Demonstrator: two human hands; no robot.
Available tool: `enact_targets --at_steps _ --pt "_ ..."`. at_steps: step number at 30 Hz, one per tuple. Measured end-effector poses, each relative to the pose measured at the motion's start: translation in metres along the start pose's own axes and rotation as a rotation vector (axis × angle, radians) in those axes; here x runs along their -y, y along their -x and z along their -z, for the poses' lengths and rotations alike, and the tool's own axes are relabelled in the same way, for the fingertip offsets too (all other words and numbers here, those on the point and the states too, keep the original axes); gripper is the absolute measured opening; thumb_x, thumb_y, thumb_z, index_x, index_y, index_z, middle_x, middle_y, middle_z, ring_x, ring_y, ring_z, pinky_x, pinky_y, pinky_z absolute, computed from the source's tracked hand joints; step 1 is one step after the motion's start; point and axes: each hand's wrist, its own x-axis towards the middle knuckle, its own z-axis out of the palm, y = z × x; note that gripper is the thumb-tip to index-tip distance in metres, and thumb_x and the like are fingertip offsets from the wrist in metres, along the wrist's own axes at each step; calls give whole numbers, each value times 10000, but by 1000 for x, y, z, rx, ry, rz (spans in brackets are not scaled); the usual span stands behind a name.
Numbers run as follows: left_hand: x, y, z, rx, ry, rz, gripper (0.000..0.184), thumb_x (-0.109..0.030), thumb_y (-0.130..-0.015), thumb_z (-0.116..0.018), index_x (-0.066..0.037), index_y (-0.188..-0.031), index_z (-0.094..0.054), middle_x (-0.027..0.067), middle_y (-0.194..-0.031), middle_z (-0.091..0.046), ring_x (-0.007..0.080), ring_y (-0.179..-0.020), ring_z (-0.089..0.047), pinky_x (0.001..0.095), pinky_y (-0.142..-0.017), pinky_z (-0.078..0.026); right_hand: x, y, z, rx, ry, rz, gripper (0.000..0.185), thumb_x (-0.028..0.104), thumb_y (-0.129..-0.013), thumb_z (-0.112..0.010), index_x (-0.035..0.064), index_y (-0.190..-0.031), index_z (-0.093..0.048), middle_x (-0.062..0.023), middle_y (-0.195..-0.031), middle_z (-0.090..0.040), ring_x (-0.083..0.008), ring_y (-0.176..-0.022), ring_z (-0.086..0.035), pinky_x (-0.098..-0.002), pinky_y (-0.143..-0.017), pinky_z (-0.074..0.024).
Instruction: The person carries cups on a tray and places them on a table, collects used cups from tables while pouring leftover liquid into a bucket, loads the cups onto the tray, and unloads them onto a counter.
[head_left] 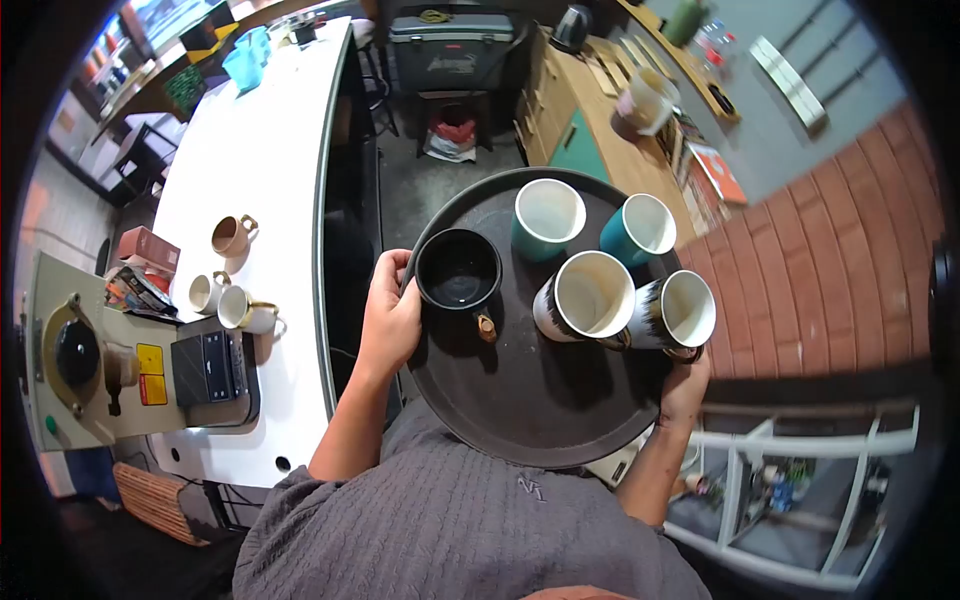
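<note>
A round dark brown tray (490, 405) is held level in front of my body. My left hand (392, 312) is closed on its left rim, beside a black mug (460, 270) with a gold-brown handle. My right hand (684, 392) grips the right rim, its fingers partly hidden by the tray and a mug. Toward the tray's right stand a teal cup (547, 225), a second teal cup (625, 240), a larger white mug with a black pattern (560, 310) and a similar patterned mug (655, 318). All stand upright.
Left is a long white counter (270, 150) with a brown cup (230, 236), two white cups and a machine (110, 350). A wooden cabinet (555, 90) and brick wall (790, 250) flank the right. Ahead, a cooler (452, 50) stands past the floor (415, 185).
</note>
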Motion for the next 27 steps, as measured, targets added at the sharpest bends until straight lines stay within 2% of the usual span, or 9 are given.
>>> enact_targets --at_steps 3,4,7,11,14,18,23,25,27 --pt "-8 -44 11 -77 9 13 152 -77 -973 -499 13 -1094 -490 43 -914 -601 57 -829 -545 198 -733 -438 -9 -60 -36 92 49 -53 574 426 -905 -635 -30 -1242 -549 -47 -1134 -619 -115 -1005 -568 -260 -877 -435" --pt "-12 -57 14 -100 32 10 146 -76 -973 -499 12 -1089 -492 46 -920 -609 57 -830 -550 197 -735 -441 -15 -79 -51 116 -6 -56 529 358 -908 -655 -29 -1253 -544 -43 -1127 -622 -113 -994 -574 -249 -870 -436" --pt "-13 -90 27 -216 77 38 135 -73 -973 -499 7 -1082 -497 45 -921 -615 60 -829 -558 193 -740 -444 -35 -131 -98 193 -139 -104 494 282 -901 -674 -24 -1264 -539 -33 -1119 -622 -107 -988 -574 -242 -848 -437" --pt "-3 -132 43 -431 157 47 168 -76 -977 -504 21 -1115 -499 74 -993 -640 76 -886 -597 202 -778 -472 -58 -205 -170 389 -279 -174 479 235 -897 -677 -23 -1274 -533 -31 -1130 -623 -113 -1007 -579 -234 -848 -443" --pt "14 -159 61 -532 176 27 196 -72 -980 -499 30 -1147 -487 87 -1023 -650 90 -899 -614 200 -774 -484 -82 -263 -223 583 -252 -181 421 134 -921 -613 -36 -1293 -514 -59 -1175 -618 -130 -1045 -593 -230 -892 -461" --pt "22 -204 61 -742 199 -24 198 -52 -982 -476 16 -1167 -471 89 -1012 -658 99 -886 -631 207 -761 -502 -82 -329 -310 662 -261 -259 377 33 -954 -520 -58 -1319 -485 -97 -1204 -609 -156 -1085 -590 -267 -918 -474" --pt "17 -239 64 -956 176 -29 207 -59 -990 -445 7 -1186 -460 89 -1015 -660 107 -891 -630 219 -767 -506 -94 -400 -410 895 -328 -251 387 88 -976 -526 -61 -1330 -479 -106 -1235 -598 -154 -1093 -582 -271 -937 -464" --pt "21 -251 67 -1041 203 -26 211 -63 -990 -442 4 -1189 -465 88 -1017 -659 109 -896 -626 224 -777 -501 -102 -418 -449 958 -270 -246 380 27 -940 -538 -35 -1314 -508 -73 -1202 -616 -140 -1077 -588 -262 -932 -456" --pt "23 -257 72 -1138 244 -17 216 -66 -990 -439 1 -1193 -471 87 -1018 -658 111 -900 -621 229 -787 -495 -116 -428 -490 1032 -266 -258 378 17 -939 -530 -36 -1313 -509 -75 -1197 -617 -139 -1073 -588 -262 -932 -457"
